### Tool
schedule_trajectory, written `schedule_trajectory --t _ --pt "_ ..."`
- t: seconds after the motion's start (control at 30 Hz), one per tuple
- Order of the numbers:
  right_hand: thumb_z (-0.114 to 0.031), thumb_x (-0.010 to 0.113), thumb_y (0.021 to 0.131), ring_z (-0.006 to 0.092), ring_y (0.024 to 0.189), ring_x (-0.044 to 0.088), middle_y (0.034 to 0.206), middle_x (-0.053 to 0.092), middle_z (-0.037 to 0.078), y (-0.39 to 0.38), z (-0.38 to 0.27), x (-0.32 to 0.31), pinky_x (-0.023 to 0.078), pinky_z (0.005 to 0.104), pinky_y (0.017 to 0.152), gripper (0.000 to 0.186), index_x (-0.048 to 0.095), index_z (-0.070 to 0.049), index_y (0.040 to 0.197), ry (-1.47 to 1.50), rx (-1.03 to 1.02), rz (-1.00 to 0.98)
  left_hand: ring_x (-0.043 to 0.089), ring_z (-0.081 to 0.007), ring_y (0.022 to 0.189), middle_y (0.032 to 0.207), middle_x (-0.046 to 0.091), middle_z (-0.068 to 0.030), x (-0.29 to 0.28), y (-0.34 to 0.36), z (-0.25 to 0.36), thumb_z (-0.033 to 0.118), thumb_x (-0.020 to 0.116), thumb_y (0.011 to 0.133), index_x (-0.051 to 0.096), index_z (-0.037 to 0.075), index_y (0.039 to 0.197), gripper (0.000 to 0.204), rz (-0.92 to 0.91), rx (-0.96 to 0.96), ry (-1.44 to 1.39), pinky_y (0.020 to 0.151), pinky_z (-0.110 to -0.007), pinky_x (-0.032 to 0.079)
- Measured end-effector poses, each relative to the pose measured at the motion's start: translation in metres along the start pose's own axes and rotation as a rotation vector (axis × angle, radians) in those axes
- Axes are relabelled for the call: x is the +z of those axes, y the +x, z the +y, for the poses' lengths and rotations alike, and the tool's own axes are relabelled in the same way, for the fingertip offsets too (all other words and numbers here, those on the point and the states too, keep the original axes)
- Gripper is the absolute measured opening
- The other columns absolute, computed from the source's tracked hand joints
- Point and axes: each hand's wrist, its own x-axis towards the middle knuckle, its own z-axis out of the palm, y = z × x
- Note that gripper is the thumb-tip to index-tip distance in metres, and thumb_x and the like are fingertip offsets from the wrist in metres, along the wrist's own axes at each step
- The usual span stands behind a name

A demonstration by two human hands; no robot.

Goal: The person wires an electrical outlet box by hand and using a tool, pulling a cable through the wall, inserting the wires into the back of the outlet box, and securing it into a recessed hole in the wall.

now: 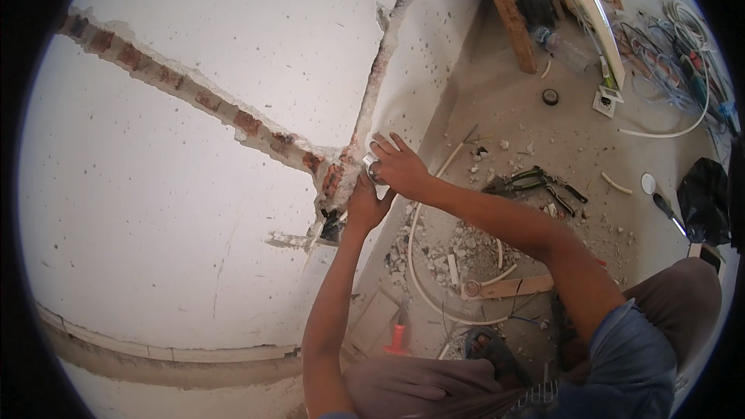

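My right hand (396,167) is on a small pale fitting (371,161) at the white wall (178,233), its fingers partly curled over it. My left hand (366,203) is just below, thumb and fingers raised against the same fitting. They are beside the junction of two chiselled channels (264,138) with exposed brick, one running up, the other to the upper left. A broken dark hollow (330,226) lies below my hands. The fitting's shape is largely hidden by my fingers.
On the dusty floor are cutting tools (543,185), white conduit (411,254), rubble, a wooden strip (512,289) and a red-handled tool (399,337). A black tape roll (550,97), plastic bottle (571,53), leaning planks (508,12), coiled cables (687,15) and a black bag (702,198) lie right.
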Motion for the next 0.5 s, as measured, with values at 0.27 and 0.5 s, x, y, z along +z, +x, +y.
schedule_trajectory --t 0.27,0.5 --pt "-0.024 0.064 0.075 0.0284 0.131 0.039 0.123 0.056 0.01 0.01 0.002 -0.003 0.029 0.0503 0.109 0.017 0.071 -0.01 0.081 -0.109 -0.129 0.053 0.065 -0.0402 0.082 0.096 0.062 -0.0244 0.007 0.004 0.005 0.036 0.072 0.078 0.047 -0.005 0.109 0.056 -0.026 -0.198 0.118 0.07 -0.047 0.052" --pt "-0.027 0.064 0.075 0.0276 0.132 0.039 0.121 0.055 0.011 0.017 0.009 -0.003 0.028 0.0503 0.109 0.02 0.069 -0.01 0.085 -0.12 -0.206 0.028 0.067 -0.0377 0.075 0.087 0.064 -0.0228 -0.001 0.007 0.01 0.047 0.073 0.074 0.052 0.0 0.095 0.056 0.067 -0.235 0.146 0.064 -0.047 0.053"
